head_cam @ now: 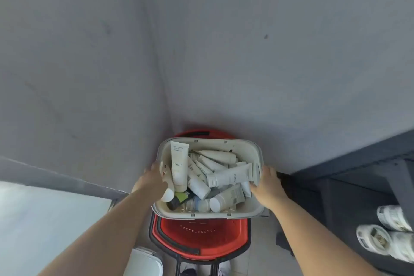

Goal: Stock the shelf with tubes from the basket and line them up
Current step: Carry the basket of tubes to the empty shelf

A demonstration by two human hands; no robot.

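- basket (257, 204): pale beige
- tubes (179, 163): mostly white with grey lettering; one olive green with a black cap (179, 199)
- lower basket (201, 237): red, black-rimmed
- wall (224, 51): plain grey
- shelf (358, 163): dark grey
- jars (374, 240): white with patterned labels

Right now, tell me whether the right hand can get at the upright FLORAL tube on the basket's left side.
Probably not yet: the right hand grips the basket at its right rim, and the upright FLORAL tube leans at the far side by the left hand. Nothing covers it, though.
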